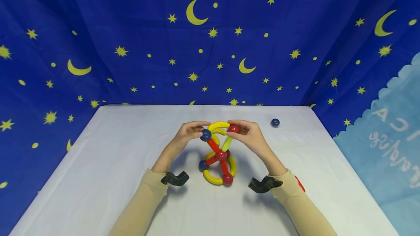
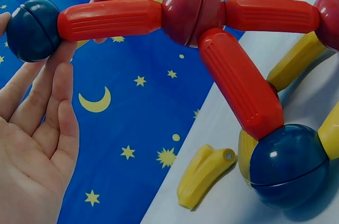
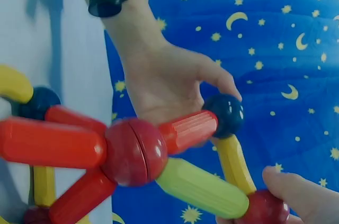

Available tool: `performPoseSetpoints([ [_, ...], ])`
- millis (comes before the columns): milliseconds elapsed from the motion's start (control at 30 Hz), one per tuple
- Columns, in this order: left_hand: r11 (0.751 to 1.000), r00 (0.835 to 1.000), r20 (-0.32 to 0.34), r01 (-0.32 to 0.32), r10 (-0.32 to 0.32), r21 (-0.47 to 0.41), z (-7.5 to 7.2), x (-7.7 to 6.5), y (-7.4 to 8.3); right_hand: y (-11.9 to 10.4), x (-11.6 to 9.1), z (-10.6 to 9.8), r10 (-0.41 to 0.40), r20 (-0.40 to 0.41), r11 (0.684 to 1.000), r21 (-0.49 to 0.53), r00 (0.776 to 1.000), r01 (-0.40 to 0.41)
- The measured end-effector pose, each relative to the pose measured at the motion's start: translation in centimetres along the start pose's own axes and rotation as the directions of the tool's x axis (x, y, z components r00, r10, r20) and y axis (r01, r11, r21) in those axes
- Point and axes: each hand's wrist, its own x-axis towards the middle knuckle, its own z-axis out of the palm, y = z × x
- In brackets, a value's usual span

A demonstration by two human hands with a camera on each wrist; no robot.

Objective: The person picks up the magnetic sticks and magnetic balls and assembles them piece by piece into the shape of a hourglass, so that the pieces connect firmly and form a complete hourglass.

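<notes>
A ball-and-rod construction toy stands between the hands. My left hand (image 1: pixel 182 136) pinches its upper blue ball (image 1: pixel 205 135) between thumb and fingers. With thumb and fingertips, my right hand (image 1: pixel 252 136) holds the upper red ball (image 1: pixel 233 129). A yellow curved rod (image 1: pixel 219 124) bridges these two balls. From them, a red rod (image 1: pixel 213 145) and a light green rod (image 1: pixel 227 143) slope down to a central red ball (image 1: pixel 221 155). Below it, red rods reach a base of yellow curved rods (image 1: pixel 212 181) with a blue ball (image 1: pixel 203 165) and a red ball (image 1: pixel 228 180).
A loose blue ball (image 1: pixel 275 122) lies at the back right of the white table (image 1: pixel 131 137). Loose yellow curved pieces (image 2: pixel 204 176) lie behind the toy. A blue star-patterned cloth (image 1: pixel 147 39) hangs along the back and sides.
</notes>
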Motion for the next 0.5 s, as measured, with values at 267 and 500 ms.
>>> performPoseSetpoints([
  [267, 1.000, 0.999, 0.040, 0.021, -0.021, 0.002, -0.6, -0.2, 0.3, -0.1, 0.1, -0.4, -0.094, 0.032, 0.991, -0.095, 0.995, 0.097],
  [500, 0.999, 0.994, 0.093, 0.050, -0.051, 0.013, -1.4, -0.3, 0.4, 0.0, 0.1, -0.3, -0.140, 0.062, 0.985, -0.094, 0.988, 0.145],
])
